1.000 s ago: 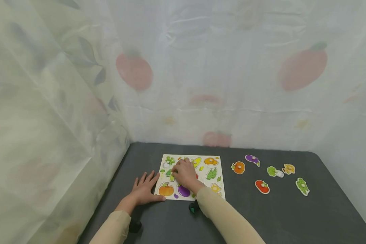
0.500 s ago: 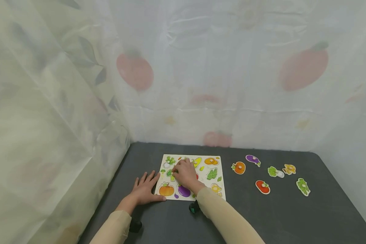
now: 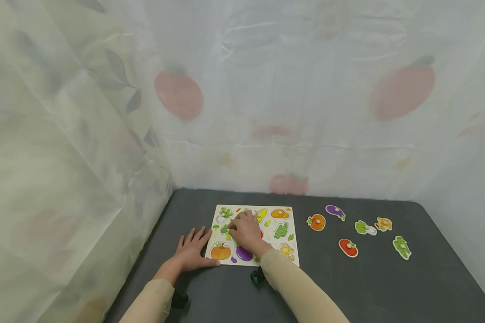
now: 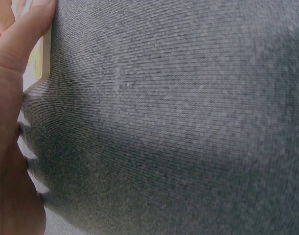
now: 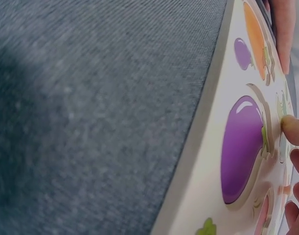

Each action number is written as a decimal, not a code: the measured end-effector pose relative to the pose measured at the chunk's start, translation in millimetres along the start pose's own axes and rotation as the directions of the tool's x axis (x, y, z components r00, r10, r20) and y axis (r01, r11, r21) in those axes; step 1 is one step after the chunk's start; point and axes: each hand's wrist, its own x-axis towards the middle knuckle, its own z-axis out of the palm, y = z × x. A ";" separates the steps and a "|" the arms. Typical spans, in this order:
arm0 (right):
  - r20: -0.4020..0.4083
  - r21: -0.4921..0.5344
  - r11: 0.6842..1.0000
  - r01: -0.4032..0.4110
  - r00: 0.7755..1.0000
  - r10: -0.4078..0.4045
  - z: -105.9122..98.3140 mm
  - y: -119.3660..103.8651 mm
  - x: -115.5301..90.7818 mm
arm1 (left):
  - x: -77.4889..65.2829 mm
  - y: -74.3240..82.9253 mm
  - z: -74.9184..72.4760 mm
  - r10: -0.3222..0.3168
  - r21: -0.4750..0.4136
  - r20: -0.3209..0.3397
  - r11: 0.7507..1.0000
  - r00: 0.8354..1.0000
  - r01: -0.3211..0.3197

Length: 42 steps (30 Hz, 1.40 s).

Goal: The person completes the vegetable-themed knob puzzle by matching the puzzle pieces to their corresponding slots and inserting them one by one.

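Observation:
A white vegetable puzzle board [image 3: 291, 220] lies on the dark table. My left hand [image 3: 191, 254] rests flat beside its front left corner, fingers spread and thumb at the edge; the left wrist view shows the thumb [image 4: 22, 36] against the board's side. Over the board's middle, my right hand [image 3: 246, 230] pinches at the broccoli puzzle piece [image 3: 225, 230], whose right part sits under the fingertips. In the right wrist view the thumb [image 5: 293, 129] meets the board beyond a printed eggplant [image 5: 241, 147]. The hand covers the board's centre.
Loose knobbed pieces lie to the right: a pumpkin [image 3: 316, 222], an eggplant [image 3: 334, 211], a bok choy [image 3: 364, 227], a tomato [image 3: 348, 247], a yellow piece [image 3: 383, 224] and a green piece [image 3: 402, 247]. Pale patterned curtains [image 3: 327, 112] hang behind and beside the table.
Very little differs: the right fingers keep their place at the broccoli piece, and the left hand stays at the board's corner. The head view has shifted slightly.

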 end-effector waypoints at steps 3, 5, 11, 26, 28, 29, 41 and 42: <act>-0.017 0.010 1.000 0.005 1.000 -0.005 -1.0 0.9 -2.1 | -0.3 1.7 -0.5 0.003 0.000 -0.002 1.000 1.000 -0.003; -0.025 0.013 1.000 0.009 1.000 -0.009 -0.8 2.0 -3.4 | -0.3 2.3 -0.4 0.005 0.004 -0.002 1.000 1.000 -0.005; 0.004 -0.015 0.999 0.032 0.999 -0.032 -0.4 6.4 -6.4 | 3.5 -3.5 5.4 0.014 -0.013 -0.011 1.000 1.000 -0.014; -0.046 0.124 0.992 0.002 0.999 0.004 -48.9 57.8 -18.8 | 1.0 -4.3 6.0 0.044 -0.054 -0.030 0.998 0.999 -0.046; -0.065 0.142 0.990 -0.014 0.998 0.024 -56.5 67.6 -22.0 | 0.0 -0.8 2.0 0.025 -0.049 -0.016 0.998 1.000 -0.026; -0.074 0.148 0.989 -0.022 0.997 0.033 -59.8 72.1 -23.5 | 0.5 -2.0 3.1 0.029 -0.048 -0.017 0.998 0.999 -0.030; -0.093 0.163 0.984 -0.074 0.992 0.090 -84.7 107.9 -45.5 | 7.6 -11.8 9.4 -0.001 -0.057 0.008 0.998 1.000 0.001; -0.089 0.166 0.983 -0.084 0.991 0.100 -86.4 111.9 -48.4 | 7.4 -11.2 8.8 -0.001 -0.058 0.011 0.998 1.000 0.002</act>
